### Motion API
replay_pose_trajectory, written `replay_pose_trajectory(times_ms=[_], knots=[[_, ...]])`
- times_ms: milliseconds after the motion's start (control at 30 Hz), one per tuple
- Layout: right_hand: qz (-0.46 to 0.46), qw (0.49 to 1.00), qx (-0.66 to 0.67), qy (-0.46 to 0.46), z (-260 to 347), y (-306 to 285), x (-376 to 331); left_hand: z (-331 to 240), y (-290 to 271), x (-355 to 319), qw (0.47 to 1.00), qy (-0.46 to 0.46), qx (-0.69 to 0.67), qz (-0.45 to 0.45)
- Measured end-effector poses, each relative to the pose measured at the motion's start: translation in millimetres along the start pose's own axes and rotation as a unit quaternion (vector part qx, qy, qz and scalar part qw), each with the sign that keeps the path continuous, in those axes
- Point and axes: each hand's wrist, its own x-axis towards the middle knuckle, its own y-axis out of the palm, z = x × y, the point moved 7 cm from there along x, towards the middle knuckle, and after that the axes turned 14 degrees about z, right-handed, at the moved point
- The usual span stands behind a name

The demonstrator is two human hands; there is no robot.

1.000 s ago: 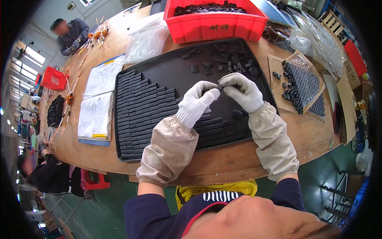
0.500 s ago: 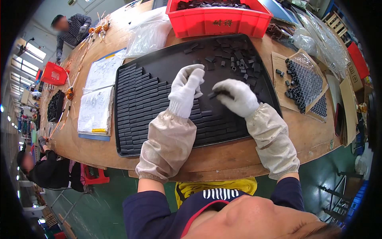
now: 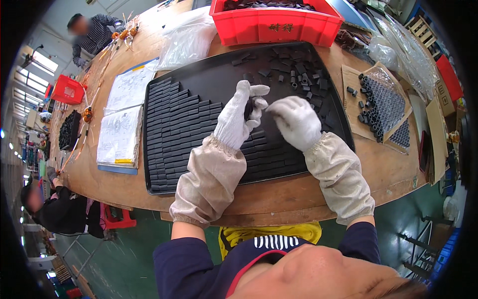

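Both of my hands wear white gloves and hover above a black tray (image 3: 226,65). My left hand (image 3: 235,113) is closed round a small black piece (image 3: 248,108) in its palm; fingers hide most of it. Just to its right, my right hand (image 3: 297,123) has its fingers curled together, slightly blurred, close to the left fingertips. Whatever it may hold is hidden. Under and left of my hands, short black pieces lie in tight slanting rows (image 3: 174,129) on the tray. Loose black tubes and flat sleeves (image 3: 301,74) are scattered at its far right.
A red bin (image 3: 276,27) of black pieces stands behind the tray. Left lie a plastic bag (image 3: 186,45) and a binder of papers (image 3: 119,129). Right, black tubes (image 3: 383,107) stand packed on cardboard. Two other people (image 3: 92,35) are at the left, one far, one nearer (image 3: 62,212).
My left hand has turned and opened its fingertips outward, showing the black piece in its palm. My right hand has shifted slightly, and the black piece at its fingertips no longer shows.
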Motion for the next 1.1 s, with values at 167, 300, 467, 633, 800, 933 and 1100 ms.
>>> replay_pose_trajectory(times_ms=[167,300,467,633,800,933,1100], knots=[[-0.116,0.992,0.044,0.001,4.4,-32.0,-0.2,2.7,11.3,-3.8,0.999,-0.019,0.033,-0.005],[-0.111,0.993,0.034,-0.027,15.4,-30.6,3.1,5.8,17.0,-11.0,0.992,-0.084,0.089,0.017],[-0.096,0.995,0.007,-0.031,13.6,-26.5,-2.1,9.4,25.5,-11.0,0.993,-0.079,0.066,0.059],[-0.082,0.984,0.153,0.051,-18.8,-22.3,-4.5,13.6,22.7,-3.2,0.987,-0.078,0.090,0.107],[-0.072,0.969,0.231,0.054,-26.4,-19.0,-4.6,9.3,25.0,-4.9,0.986,-0.075,0.114,0.097],[-0.128,0.930,0.324,0.114,-40.7,-37.4,-4.4,9.9,18.5,-2.0,0.991,-0.050,0.092,0.083],[-0.079,0.988,-0.043,0.125,-73.8,-60.6,-10.5,8.4,14.1,-0.4,0.994,-0.038,0.083,0.058]])
